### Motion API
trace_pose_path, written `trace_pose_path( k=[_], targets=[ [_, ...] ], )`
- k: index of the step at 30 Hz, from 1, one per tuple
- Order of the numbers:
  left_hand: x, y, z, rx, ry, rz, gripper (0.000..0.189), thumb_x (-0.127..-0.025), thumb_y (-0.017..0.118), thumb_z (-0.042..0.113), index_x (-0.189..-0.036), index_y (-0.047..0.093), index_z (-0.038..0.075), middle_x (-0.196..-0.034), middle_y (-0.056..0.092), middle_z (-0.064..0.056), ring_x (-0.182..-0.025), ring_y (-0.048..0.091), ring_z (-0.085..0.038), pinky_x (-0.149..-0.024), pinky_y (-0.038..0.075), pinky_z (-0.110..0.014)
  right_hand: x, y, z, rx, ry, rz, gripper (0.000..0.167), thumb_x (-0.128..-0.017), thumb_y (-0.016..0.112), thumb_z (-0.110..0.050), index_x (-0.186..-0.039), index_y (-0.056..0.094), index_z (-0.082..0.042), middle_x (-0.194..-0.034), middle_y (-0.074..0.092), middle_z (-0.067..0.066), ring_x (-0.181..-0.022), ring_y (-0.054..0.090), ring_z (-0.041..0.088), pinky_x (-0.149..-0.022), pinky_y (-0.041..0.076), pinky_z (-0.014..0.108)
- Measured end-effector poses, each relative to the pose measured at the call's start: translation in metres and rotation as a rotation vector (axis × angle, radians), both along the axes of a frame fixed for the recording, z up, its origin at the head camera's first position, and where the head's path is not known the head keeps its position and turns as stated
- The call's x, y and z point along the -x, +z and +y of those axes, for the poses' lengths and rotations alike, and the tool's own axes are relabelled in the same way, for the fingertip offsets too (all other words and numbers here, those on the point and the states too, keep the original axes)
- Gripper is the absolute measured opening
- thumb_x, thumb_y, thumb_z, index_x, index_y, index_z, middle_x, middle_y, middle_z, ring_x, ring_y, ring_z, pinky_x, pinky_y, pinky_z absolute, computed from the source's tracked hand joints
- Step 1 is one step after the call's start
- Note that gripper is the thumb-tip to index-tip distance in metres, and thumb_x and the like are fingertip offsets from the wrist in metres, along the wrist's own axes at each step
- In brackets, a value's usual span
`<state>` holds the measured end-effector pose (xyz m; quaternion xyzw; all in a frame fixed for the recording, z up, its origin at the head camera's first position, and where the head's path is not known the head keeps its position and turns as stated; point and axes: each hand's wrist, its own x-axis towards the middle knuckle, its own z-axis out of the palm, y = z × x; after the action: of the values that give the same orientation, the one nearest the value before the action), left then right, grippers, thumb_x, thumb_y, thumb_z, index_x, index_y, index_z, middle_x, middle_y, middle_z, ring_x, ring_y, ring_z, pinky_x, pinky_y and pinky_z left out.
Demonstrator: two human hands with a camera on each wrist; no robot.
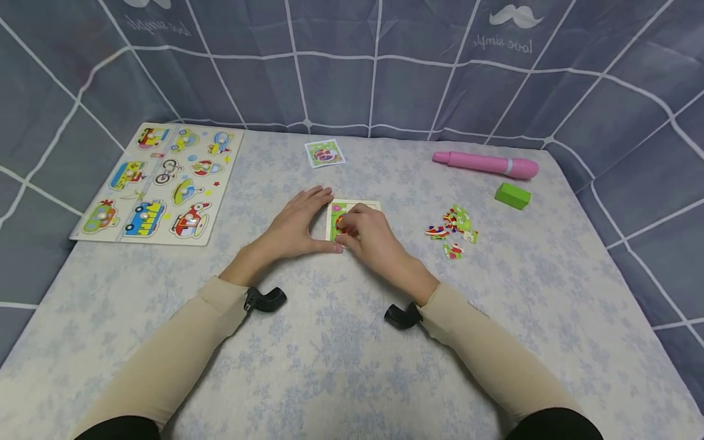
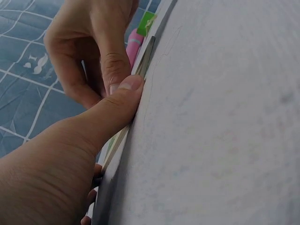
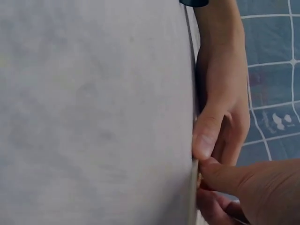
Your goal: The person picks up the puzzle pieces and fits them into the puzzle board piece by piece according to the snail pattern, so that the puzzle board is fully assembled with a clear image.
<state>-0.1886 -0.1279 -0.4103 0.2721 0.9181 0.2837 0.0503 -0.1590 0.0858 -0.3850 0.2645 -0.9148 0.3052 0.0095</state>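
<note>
A small picture-puzzle board (image 1: 368, 203) with a pale rim lies on the table between my hands, a green section showing at its left. My left hand (image 1: 294, 226) spans its left side, fingers extended at the far corner and thumb along the near edge. Over the board, my right hand (image 1: 374, 238) pinches a small puzzle piece with some red (image 1: 339, 218), mostly hidden by the fingers. In the left wrist view, the left thumb (image 2: 123, 96) lies against the board's edge, close to the right fingertips. Several loose puzzle pieces (image 1: 453, 223) lie right of the board.
A large vehicle knob puzzle (image 1: 181, 159) lies at the back left. Behind the small board is a square picture card (image 1: 324, 153). A pink marker-shaped stick (image 1: 484, 164) and a green block (image 1: 513, 195) are at the back right. A grid-patterned curtain (image 1: 341, 79) borders the table.
</note>
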Motion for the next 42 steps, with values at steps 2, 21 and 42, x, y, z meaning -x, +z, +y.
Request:
trace_pose_path(
  k=[2,21,42],
  targets=[
    [0.001,0.000,0.001,0.001,-0.002,0.002,0.113,-0.078,0.090,0.056,-0.163,0.037,0.004,-0.174,0.029,-0.009,-0.165,0.014,-0.027,-0.137,0.007,-0.045,0.003,0.002,0.000,-0.009,0.009,-0.001,0.018,-0.090,0.084,-0.011,-0.103,0.080,0.000,-0.105,0.070,0.012,-0.089,0.070,0.020,-0.077,0.061,0.029],
    [0.001,-0.001,-0.001,-0.005,-0.003,-0.004,0.113,-0.078,0.090,0.055,-0.163,0.037,0.004,-0.174,0.028,-0.010,-0.165,0.014,-0.027,-0.137,0.007,-0.046,0.014,0.005,0.012,-0.176,0.338,0.167,0.013,-0.099,0.074,-0.008,-0.108,0.081,-0.001,-0.115,0.070,0.011,-0.108,0.068,0.022,-0.095,0.060,0.031],
    [0.003,0.002,0.001,0.023,-0.002,-0.009,0.113,-0.078,0.090,0.057,-0.162,0.037,0.003,-0.174,0.029,-0.009,-0.164,0.014,-0.027,-0.137,0.005,-0.043,0.019,0.009,0.018,-0.179,0.436,0.195,0.012,-0.098,0.074,-0.006,-0.106,0.083,-0.005,-0.117,0.070,0.013,-0.112,0.066,0.025,-0.097,0.059,0.035]
  ],
)
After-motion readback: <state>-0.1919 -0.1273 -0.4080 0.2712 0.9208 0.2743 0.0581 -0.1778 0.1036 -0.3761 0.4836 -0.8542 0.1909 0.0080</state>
